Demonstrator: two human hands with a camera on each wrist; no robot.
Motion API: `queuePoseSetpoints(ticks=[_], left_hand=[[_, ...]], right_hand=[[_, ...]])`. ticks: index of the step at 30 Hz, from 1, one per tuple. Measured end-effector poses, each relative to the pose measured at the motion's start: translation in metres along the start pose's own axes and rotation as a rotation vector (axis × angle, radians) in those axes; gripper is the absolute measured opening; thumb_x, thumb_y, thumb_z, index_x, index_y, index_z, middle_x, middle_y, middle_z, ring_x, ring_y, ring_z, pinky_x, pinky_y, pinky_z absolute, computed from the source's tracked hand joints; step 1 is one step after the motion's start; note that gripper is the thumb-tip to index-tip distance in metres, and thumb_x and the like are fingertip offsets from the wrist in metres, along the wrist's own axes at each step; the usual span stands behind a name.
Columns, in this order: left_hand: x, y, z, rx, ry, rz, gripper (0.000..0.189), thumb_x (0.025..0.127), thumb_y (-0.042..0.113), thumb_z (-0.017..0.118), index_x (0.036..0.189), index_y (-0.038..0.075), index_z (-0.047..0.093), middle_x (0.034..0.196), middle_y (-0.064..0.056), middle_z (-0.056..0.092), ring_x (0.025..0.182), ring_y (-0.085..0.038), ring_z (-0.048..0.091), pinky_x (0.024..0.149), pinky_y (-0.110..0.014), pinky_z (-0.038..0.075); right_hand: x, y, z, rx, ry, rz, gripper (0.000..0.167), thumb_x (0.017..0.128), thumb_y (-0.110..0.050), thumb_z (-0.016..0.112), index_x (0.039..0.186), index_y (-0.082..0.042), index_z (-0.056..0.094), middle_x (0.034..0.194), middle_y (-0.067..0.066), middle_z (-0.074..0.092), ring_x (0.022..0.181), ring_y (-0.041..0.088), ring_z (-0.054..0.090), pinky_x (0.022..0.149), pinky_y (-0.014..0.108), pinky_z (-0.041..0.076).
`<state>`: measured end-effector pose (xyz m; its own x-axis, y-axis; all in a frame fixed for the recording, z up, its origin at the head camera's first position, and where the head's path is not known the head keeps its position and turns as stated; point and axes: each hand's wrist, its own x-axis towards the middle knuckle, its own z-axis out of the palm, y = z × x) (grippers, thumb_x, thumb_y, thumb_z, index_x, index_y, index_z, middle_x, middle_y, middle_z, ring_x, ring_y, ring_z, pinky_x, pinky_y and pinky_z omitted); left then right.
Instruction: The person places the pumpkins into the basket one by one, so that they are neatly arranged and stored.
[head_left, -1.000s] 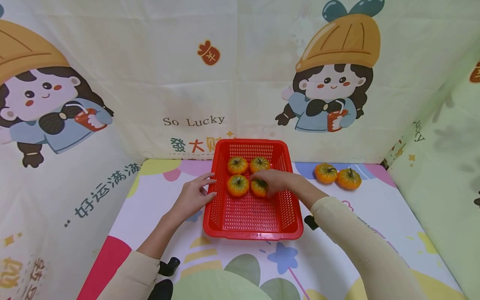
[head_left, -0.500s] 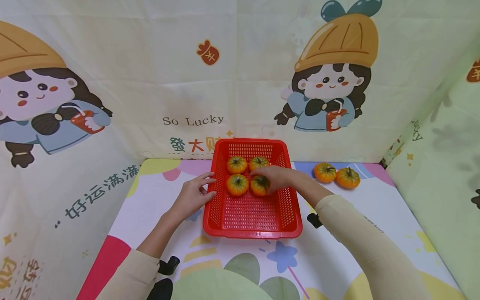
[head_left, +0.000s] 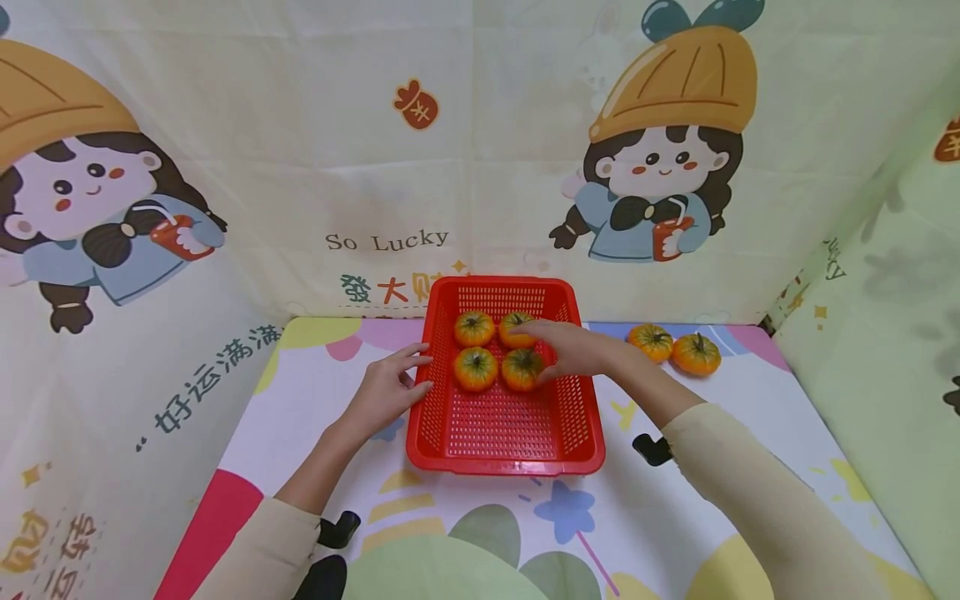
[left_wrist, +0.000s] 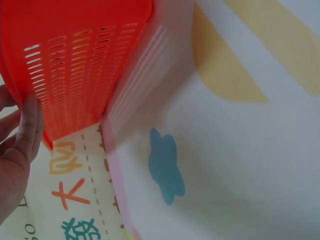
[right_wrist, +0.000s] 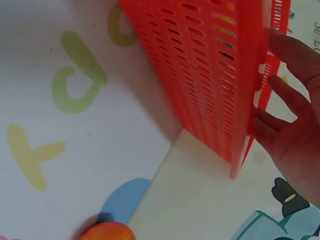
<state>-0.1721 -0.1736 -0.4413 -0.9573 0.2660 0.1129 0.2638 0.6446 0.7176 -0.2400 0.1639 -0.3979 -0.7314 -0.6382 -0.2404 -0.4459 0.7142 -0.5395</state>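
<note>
A red plastic basket (head_left: 504, 429) with slotted walls holds several small orange-and-green pumpkins in two rows. My left hand (head_left: 385, 392) rests its fingertips on the basket's left rim, and the left wrist view shows its fingers (left_wrist: 27, 127) fairly straight against that rim. Over the basket's right side hovers my right hand (head_left: 573, 348), fingers spread and nothing held. Its fingers partly cover the back right pumpkin (head_left: 513, 327), and its thumb is close beside the front right pumpkin (head_left: 521, 371). The back left pumpkin (head_left: 474, 329) and front left pumpkin (head_left: 476, 369) are in full view.
Two more pumpkins lie on the table right of the basket, a left one (head_left: 649, 342) and a right one (head_left: 697, 355). The table (head_left: 465, 500) wears a colourful printed cover. A printed cloth backdrop (head_left: 517, 167) stands close behind the basket.
My right hand has let go of the front right pumpkin, opened its fingers and drawn slightly up and right. That pumpkin stays in the basket. The left hand remains at the rim.
</note>
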Motion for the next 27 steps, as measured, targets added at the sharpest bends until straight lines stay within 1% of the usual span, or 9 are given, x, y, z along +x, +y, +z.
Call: queuePoseSetpoints(ticks=[2, 6, 9, 11, 13, 16, 18, 22, 27], left_hand=[[0.0, 0.0, 0.0, -0.001, 0.001, 0.003, 0.047, 0.089, 0.013, 0.08, 0.133, 0.001, 0.068, 0.152, -0.012, 0.056, 0.076, -0.014, 0.062, 0.068, -0.021, 0.058], [0.0, 0.0, 0.0, -0.002, 0.001, 0.003, 0.047, 0.089, 0.012, 0.08, 0.133, 0.001, 0.068, 0.152, -0.013, 0.056, 0.076, -0.014, 0.062, 0.068, -0.021, 0.058], [0.0, 0.0, 0.0, -0.002, 0.002, 0.001, 0.047, 0.088, 0.012, 0.08, 0.133, 0.0, 0.068, 0.152, -0.013, 0.056, 0.075, -0.014, 0.062, 0.067, -0.02, 0.057], [0.0, 0.0, 0.0, -0.001, 0.004, 0.001, 0.047, 0.088, 0.012, 0.08, 0.132, 0.0, 0.068, 0.151, -0.013, 0.056, 0.075, -0.014, 0.062, 0.067, -0.019, 0.056], [0.001, 0.0, 0.001, 0.003, 0.005, 0.002, 0.047, 0.088, 0.011, 0.08, 0.132, 0.0, 0.069, 0.151, -0.013, 0.057, 0.075, -0.013, 0.062, 0.066, -0.019, 0.056], [0.001, 0.0, 0.001, 0.006, 0.002, -0.002, 0.047, 0.088, 0.012, 0.08, 0.132, 0.0, 0.069, 0.151, -0.013, 0.057, 0.075, -0.013, 0.061, 0.066, -0.019, 0.056], [0.001, 0.0, 0.001, 0.004, 0.001, -0.007, 0.047, 0.088, 0.012, 0.08, 0.132, 0.001, 0.069, 0.151, -0.013, 0.057, 0.075, -0.013, 0.061, 0.066, -0.02, 0.056], [0.0, 0.002, 0.0, -0.004, 0.0, -0.013, 0.047, 0.088, 0.012, 0.08, 0.133, 0.001, 0.068, 0.151, -0.012, 0.057, 0.075, -0.014, 0.061, 0.066, -0.021, 0.057], [0.001, 0.002, 0.0, -0.005, -0.008, -0.014, 0.048, 0.089, 0.012, 0.08, 0.133, 0.001, 0.068, 0.152, -0.012, 0.056, 0.076, -0.014, 0.061, 0.066, -0.021, 0.057]], right_hand=[[-0.006, 0.002, 0.0, 0.031, 0.036, -0.004, 0.084, 0.086, -0.016, 0.083, 0.159, -0.022, 0.042, 0.165, 0.006, 0.038, 0.154, 0.033, 0.032, 0.108, 0.056, 0.05], [-0.02, 0.009, -0.001, 0.071, 0.133, -0.018, 0.084, 0.087, -0.019, 0.083, 0.158, -0.023, 0.041, 0.164, 0.006, 0.038, 0.152, 0.034, 0.034, 0.103, 0.057, 0.053], [-0.031, 0.015, -0.001, 0.076, 0.223, -0.028, 0.084, 0.087, -0.022, 0.083, 0.159, -0.022, 0.038, 0.165, 0.009, 0.036, 0.152, 0.036, 0.033, 0.102, 0.059, 0.053], [-0.038, 0.02, -0.001, 0.101, 0.288, -0.02, 0.085, 0.088, -0.022, 0.082, 0.16, -0.02, 0.037, 0.165, 0.012, 0.035, 0.152, 0.038, 0.032, 0.103, 0.061, 0.051], [-0.045, 0.026, -0.001, 0.117, 0.358, 0.003, 0.086, 0.088, -0.021, 0.082, 0.16, -0.019, 0.035, 0.165, 0.014, 0.034, 0.152, 0.04, 0.032, 0.104, 0.063, 0.05], [-0.055, 0.035, 0.001, 0.151, 0.45, 0.07, 0.088, 0.088, -0.024, 0.083, 0.161, -0.021, 0.033, 0.166, 0.013, 0.034, 0.151, 0.04, 0.034, 0.104, 0.066, 0.048], [-0.062, 0.043, 0.003, 0.168, 0.496, 0.116, 0.09, 0.088, -0.028, 0.083, 0.162, -0.022, 0.032, 0.166, 0.013, 0.034, 0.151, 0.041, 0.034, 0.104, 0.067, 0.048], [-0.073, 0.064, 0.01, 0.196, 0.559, 0.174, 0.091, 0.088, -0.037, 0.081, 0.163, -0.024, 0.03, 0.168, 0.013, 0.031, 0.153, 0.041, 0.031, 0.106, 0.07, 0.044], [-0.085, 0.085, 0.015, 0.25, 0.586, 0.239, 0.093, 0.089, -0.042, 0.079, 0.164, -0.027, 0.026, 0.169, 0.013, 0.027, 0.155, 0.041, 0.026, 0.109, 0.074, 0.037]])
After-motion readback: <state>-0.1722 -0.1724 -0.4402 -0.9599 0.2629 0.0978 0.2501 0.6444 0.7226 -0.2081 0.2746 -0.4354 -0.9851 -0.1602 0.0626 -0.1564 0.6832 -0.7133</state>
